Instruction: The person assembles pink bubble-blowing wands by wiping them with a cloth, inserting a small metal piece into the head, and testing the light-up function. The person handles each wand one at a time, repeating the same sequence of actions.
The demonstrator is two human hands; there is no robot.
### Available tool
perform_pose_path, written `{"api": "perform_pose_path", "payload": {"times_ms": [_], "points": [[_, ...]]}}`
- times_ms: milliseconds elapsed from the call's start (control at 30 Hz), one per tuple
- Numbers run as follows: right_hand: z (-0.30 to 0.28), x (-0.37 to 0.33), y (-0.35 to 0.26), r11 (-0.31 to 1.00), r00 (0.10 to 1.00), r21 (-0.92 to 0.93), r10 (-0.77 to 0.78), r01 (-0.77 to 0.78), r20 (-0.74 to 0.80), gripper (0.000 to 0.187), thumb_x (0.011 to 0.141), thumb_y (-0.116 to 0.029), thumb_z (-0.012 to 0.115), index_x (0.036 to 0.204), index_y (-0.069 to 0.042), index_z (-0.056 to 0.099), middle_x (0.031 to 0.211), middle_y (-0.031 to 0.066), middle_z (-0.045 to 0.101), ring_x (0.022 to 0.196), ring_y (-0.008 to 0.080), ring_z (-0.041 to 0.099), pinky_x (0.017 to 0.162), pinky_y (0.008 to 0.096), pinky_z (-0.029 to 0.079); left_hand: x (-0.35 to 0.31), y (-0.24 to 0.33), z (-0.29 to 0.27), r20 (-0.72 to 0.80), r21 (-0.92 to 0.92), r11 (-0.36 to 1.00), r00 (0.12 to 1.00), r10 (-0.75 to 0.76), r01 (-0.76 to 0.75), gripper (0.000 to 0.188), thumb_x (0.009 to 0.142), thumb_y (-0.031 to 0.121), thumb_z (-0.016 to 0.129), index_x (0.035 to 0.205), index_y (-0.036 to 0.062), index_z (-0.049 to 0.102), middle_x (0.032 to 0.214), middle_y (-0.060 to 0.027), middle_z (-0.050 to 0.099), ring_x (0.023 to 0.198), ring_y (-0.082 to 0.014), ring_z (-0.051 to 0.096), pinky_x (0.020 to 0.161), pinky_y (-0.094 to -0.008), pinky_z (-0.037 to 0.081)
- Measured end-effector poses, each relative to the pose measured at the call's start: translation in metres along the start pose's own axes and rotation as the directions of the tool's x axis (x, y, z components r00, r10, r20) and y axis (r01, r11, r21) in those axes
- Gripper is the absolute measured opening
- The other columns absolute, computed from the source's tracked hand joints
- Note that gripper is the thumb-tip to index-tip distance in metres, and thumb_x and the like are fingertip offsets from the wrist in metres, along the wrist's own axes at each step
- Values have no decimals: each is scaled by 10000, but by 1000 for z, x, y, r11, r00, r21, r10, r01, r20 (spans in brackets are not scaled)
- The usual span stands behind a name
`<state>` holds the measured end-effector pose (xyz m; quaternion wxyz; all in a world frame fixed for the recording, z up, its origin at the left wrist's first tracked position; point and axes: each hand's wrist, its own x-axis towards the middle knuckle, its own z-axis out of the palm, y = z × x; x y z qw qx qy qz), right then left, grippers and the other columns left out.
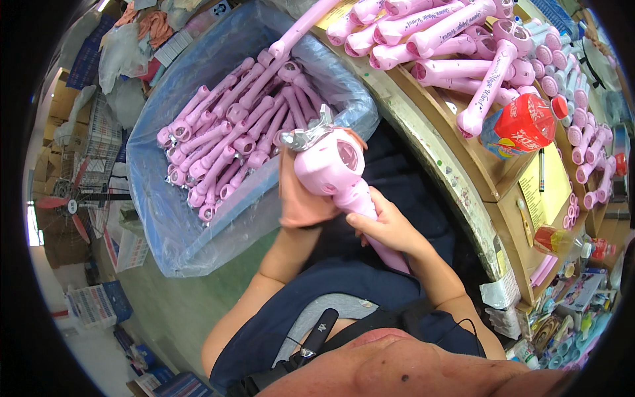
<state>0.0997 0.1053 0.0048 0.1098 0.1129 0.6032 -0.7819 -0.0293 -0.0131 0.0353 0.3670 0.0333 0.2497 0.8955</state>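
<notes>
A pink toy wand (319, 173) with a round, hollow head is held in front of my body, tilted with its head up and to the left. My right hand (387, 228) is closed around its handle, just below the head. Behind and left of the head, my left hand (301, 198) supports it, some fingers hidden by the wand. A shiny silver ornament (307, 137) sits at the head's upper left, against the left hand's fingertips; whether it is fixed to the wand, I cannot tell.
To the left stands a blue bin (149, 165) lined with clear plastic, holding many pink wands (231, 129). More wands (423, 40) are piled on the workbench (476, 169) at right, near a red-capped bottle (522, 126), yellow paper (546, 185) and a pen (542, 171). A fan (71, 206) stands far left.
</notes>
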Motion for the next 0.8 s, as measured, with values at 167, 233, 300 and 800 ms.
{"api": "perform_pose_path", "payload": {"times_ms": [167, 233, 300, 800], "points": [[-12, 6, -1, 927, 933, 336, 39, -168, 359, 395, 907, -292, 687, 1157, -44, 507, 778, 45, 577, 623, 120, 590, 527, 252, 499, 11, 14, 9, 104, -314, 934, 984, -147, 172, 594, 977, 538, 443, 999, -30, 613, 942, -111, 652, 962, -213, 613, 895, -317, 494], [-10, 12, 1, 942, 976, 306, 81, -141, 203, 380, 919, -312, 673, 1138, -48, 509, 752, 39, 570, 582, 121, 576, 504, 253, 489, 8, 7, 15, -29, -41, 999, 1000, 8, -10, 571, 971, 553, 430, 998, 12, 612, 908, -86, 644, 916, -199, 621, 848, -315, 509], [-9, 19, 4, 969, 991, 221, 94, -113, 91, 372, 923, -318, 667, 1124, -50, 507, 769, 43, 570, 588, 123, 577, 497, 258, 490, 10, -15, 17, -302, 22, 968, 921, 245, -250, 432, 935, 484, 561, 1152, 111, 577, 1017, -41, 657, 959, -178, 634, 844, -354, 523], [-22, 25, 33, 723, 862, 614, -50, -316, 504, 590, 895, -566, 616, 1085, -8, 585, 692, 127, 630, 493, 166, 605, 458, 253, 500, 15, 2, -34, 172, 967, 190, 985, 1, -169, 510, 860, 362, 649, 1313, 141, 573, 1353, -29, 585, 1228, -125, 526, 1082, -321, 370]]}}
